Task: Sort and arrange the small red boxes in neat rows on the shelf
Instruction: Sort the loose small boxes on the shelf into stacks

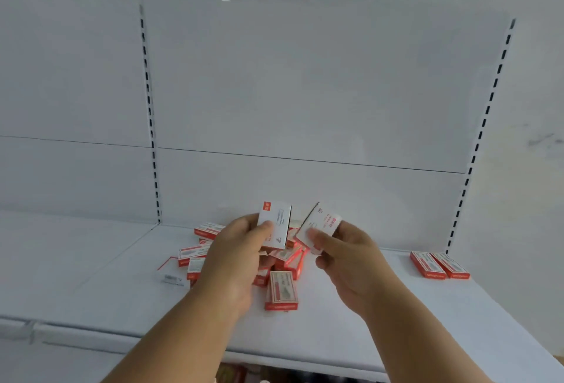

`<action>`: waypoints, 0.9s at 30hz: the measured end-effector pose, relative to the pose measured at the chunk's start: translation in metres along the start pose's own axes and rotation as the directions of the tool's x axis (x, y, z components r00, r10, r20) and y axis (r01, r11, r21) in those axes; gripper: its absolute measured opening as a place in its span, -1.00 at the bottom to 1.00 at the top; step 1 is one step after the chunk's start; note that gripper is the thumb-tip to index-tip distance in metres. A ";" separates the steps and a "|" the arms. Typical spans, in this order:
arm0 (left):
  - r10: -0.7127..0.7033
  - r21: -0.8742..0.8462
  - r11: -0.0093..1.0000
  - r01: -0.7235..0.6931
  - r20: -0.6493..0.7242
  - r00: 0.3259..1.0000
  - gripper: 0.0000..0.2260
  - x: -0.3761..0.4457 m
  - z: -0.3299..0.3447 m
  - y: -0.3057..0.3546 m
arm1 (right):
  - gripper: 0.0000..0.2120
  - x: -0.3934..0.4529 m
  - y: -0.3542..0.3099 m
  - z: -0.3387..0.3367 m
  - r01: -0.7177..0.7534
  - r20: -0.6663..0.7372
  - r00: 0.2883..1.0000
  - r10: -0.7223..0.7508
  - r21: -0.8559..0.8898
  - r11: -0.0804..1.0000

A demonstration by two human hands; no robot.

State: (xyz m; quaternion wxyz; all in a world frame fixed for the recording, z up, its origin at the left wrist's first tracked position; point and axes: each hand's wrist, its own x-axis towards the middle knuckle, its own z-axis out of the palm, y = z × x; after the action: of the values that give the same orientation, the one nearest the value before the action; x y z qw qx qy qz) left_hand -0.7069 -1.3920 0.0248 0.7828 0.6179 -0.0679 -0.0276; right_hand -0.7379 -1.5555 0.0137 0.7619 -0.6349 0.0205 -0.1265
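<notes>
Several small red-and-white boxes lie in a loose pile [283, 260] at the middle of the white shelf [351, 327]. My left hand [241, 248] holds one box [276, 220] upright above the pile, white face toward me. My right hand [345, 254] pinches a second box [320, 223], tilted, just right of the first. One box [281, 291] lies flat in front of the pile. Two boxes [439, 265] sit side by side in a row at the shelf's right end.
White back panels [305, 92] with slotted uprights [149, 114] rise behind the shelf. A flattened white-and-red carton piece [171, 272] lies left of the pile. The neighbouring shelf section [61, 260] extends to the left. Dark items show below the shelf's front edge.
</notes>
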 end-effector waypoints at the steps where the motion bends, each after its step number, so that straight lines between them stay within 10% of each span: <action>1: 0.023 0.045 0.999 -0.023 -0.001 1.000 -0.85 0.003 -0.015 0.004 | -0.83 0.001 0.000 0.015 0.001 0.001 1.000 -0.001 -0.019 1.000; 13: 0.052 0.423 0.903 -0.076 0.067 0.996 -0.79 0.095 -0.262 0.055 | -0.81 0.056 0.042 0.253 -0.010 -0.135 0.990 -0.041 -0.356 0.934; 27: 0.034 0.876 0.473 -0.100 0.096 0.995 -0.88 0.222 -0.310 0.022 | -0.97 0.179 0.103 0.323 -0.287 -0.260 0.958 0.120 -0.869 0.403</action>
State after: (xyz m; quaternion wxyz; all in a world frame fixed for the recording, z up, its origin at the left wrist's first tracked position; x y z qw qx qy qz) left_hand -0.4451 -1.1166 -0.0078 0.3537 0.9271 -0.1220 0.0216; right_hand -0.4859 -1.2673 -0.0006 0.3112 -0.9227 0.2215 -0.0515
